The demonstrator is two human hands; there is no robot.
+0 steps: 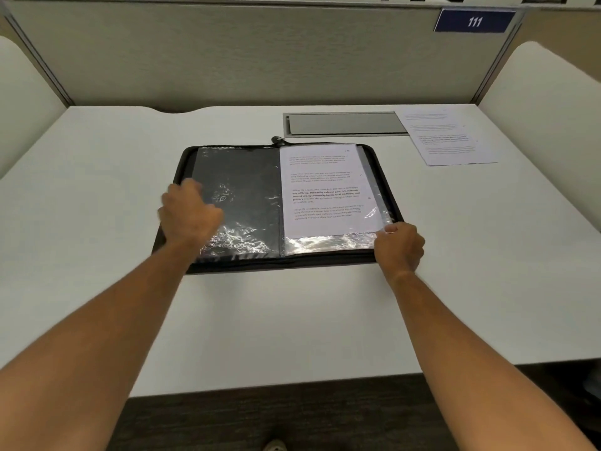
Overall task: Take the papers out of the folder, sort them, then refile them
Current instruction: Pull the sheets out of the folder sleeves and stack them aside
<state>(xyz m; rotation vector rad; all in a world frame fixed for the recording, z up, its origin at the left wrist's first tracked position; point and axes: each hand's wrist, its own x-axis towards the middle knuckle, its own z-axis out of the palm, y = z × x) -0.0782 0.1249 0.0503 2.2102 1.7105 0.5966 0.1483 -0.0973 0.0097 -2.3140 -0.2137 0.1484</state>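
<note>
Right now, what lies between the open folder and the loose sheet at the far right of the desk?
In the head view, only bare white desk separates the folder from the loose sheet.

Blue sign [474, 21] on top edge of the cubicle partition [260, 53], upper right: white slanted digits "111".

Printed sheet [325, 190] inside the clear sleeve, right-hand page of the open black zip folder [395, 203]: four blocks of small print. Third block is partly bold; "Defined by a slower pace" is just legible (remaining words too blurred to transcribe reliably). Small mark at the sheet's top right corner, unreadable.

Loose printed sheet [447, 136] on the desk [97, 190], far right: several text blocks, one partly bold, none legible.
</note>
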